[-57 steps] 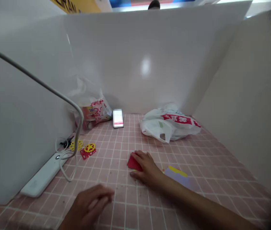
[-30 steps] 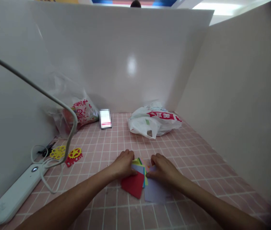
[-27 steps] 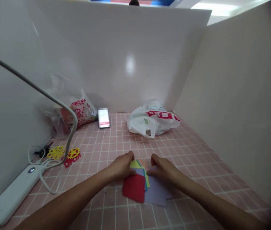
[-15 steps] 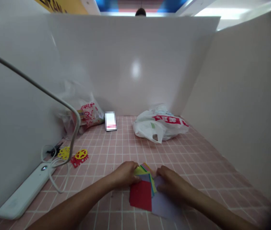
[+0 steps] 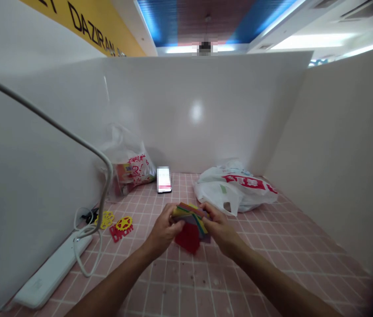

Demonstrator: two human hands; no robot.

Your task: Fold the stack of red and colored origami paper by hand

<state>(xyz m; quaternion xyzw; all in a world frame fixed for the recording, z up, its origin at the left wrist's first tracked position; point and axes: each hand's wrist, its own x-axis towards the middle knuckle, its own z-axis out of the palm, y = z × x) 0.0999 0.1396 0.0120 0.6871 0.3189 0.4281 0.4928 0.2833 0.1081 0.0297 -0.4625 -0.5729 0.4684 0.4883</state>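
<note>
Between my two hands is a fanned stack of coloured paper sheets (image 5: 191, 218), with yellow, orange, green, grey and purple edges showing. A red sheet (image 5: 188, 238) hangs lowest, towards me. My left hand (image 5: 167, 226) grips the stack's left side, thumb on top. On the right side, my right hand (image 5: 217, 226) is closed around the sheets' edges, its thumb on the near face. The stack is tilted and held above the pink tiled tabletop (image 5: 179, 286). Its far side and the fingers behind it are partly hidden.
Yellow and red plastic cut-out pieces (image 5: 122, 226) lie left, beside a white power strip (image 5: 52, 273) with a looped cable. A grey bent tube (image 5: 64, 125) crosses the left side. At the back are a phone (image 5: 164, 179) and two plastic bags (image 5: 136, 169), (image 5: 239, 187). White panels surround the table.
Both hands have lifted the paper stack up and away from me, and it is now tilted. The purple sheet, earlier spread out at the right, is mostly behind the stack. The camera view has tipped upward.
</note>
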